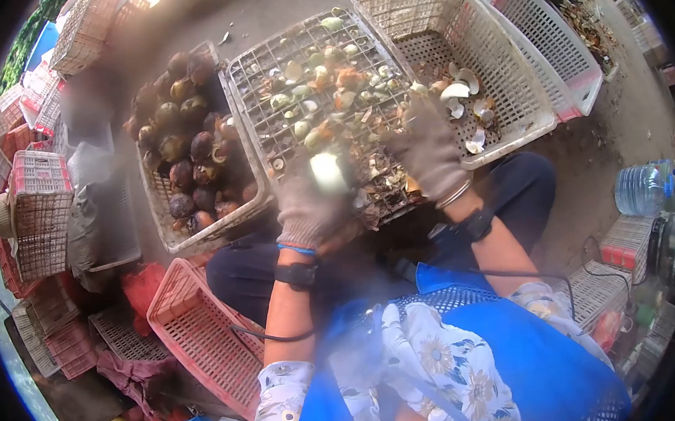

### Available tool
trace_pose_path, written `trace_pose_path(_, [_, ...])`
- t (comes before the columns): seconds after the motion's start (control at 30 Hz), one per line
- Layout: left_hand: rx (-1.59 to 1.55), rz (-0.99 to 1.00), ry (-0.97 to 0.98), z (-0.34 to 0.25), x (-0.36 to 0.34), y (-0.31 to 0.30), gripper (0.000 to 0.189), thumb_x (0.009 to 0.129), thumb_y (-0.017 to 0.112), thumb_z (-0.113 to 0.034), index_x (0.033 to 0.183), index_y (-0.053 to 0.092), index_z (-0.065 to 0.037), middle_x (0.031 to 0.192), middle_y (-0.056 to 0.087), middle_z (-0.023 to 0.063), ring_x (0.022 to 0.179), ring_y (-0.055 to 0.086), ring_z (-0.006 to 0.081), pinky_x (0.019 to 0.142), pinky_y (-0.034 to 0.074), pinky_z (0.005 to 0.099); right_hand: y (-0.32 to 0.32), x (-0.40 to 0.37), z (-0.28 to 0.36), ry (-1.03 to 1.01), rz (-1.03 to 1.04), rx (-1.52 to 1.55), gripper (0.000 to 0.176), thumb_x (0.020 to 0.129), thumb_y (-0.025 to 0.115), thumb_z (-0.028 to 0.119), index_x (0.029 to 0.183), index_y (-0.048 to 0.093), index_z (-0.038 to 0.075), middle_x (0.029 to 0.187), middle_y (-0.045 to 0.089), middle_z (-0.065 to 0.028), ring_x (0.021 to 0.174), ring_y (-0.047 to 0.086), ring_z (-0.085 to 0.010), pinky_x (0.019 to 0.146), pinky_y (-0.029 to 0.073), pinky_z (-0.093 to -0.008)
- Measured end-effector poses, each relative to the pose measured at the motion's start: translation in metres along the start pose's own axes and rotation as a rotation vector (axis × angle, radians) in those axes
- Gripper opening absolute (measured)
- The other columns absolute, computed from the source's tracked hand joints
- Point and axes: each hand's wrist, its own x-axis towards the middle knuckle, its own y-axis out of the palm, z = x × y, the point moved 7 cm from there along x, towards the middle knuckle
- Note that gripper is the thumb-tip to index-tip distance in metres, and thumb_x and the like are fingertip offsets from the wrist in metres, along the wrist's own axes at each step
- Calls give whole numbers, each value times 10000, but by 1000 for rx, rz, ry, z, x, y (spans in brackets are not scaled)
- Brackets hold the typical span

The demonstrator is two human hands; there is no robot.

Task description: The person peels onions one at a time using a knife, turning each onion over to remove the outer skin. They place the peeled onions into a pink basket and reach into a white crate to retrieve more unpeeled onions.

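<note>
My left hand (314, 210), in a knitted glove, is closed around a pale, roundish piece (325, 172) whose kind is washed out by glare. My right hand (433, 161), also gloved, hovers over the right edge of a plastic grid crate (252, 126); its fingers are smeared by motion. Pale green and white round pieces (333, 54) lie scattered over that grid, with dry brown peelings (386, 180) heaped near my hands. To the left, dark brown, onion-like round produce (201, 147) fills another crate (157, 227).
A deep white crate (515, 120) on the right holds a few white, shell-like pieces (458, 90). Beyond it stand nested crates (549, 47). A red crate (197, 330) sits by my left leg. Stacked crates (38, 180) line the left side, and a large water bottle (641, 189) is at right.
</note>
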Motion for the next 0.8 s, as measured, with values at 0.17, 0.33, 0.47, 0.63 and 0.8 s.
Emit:
trace_pose_path(0.17, [160,-41,-44,8,-11,7,699,690,806,-284,1240,490,10,1136,595,238,1059,572,422,928,469,473,54,-39,78,-358,28,467,714,865,667,390,1406,404,6,1088,620,-290,1006,605,-443,867,500,-458])
trace_pose_path(0.33, [41,-183,0,8,-13,8,733,708,765,-279,1306,458,13,1123,589,247,1068,558,429,902,463,488,56,-29,79,-202,273,383,532,880,632,288,1311,473,19,922,648,-270,853,624,-455,752,514,-496])
trace_pose_path(0.47, [-17,86,-219,12,-13,7,830,661,814,-343,1323,448,1,1145,578,250,1067,554,421,917,461,480,68,2,83,-219,255,275,352,871,599,237,1168,541,59,892,664,-234,820,638,-431,730,521,-488])
trace_pose_path(0.63, [-124,-150,-26,11,-30,-1,955,587,883,-366,1350,429,-13,1171,567,224,1099,532,413,956,438,487,91,10,40,-97,363,86,369,857,615,283,1128,622,33,1039,665,-227,1010,630,-382,881,511,-414])
trace_pose_path(0.8, [-708,-225,-83,51,-47,39,983,583,906,-306,1377,395,-34,1273,538,174,1175,545,341,975,481,417,69,7,15,247,416,423,413,783,703,230,1116,630,-2,989,701,-198,904,676,-300,825,531,-372])
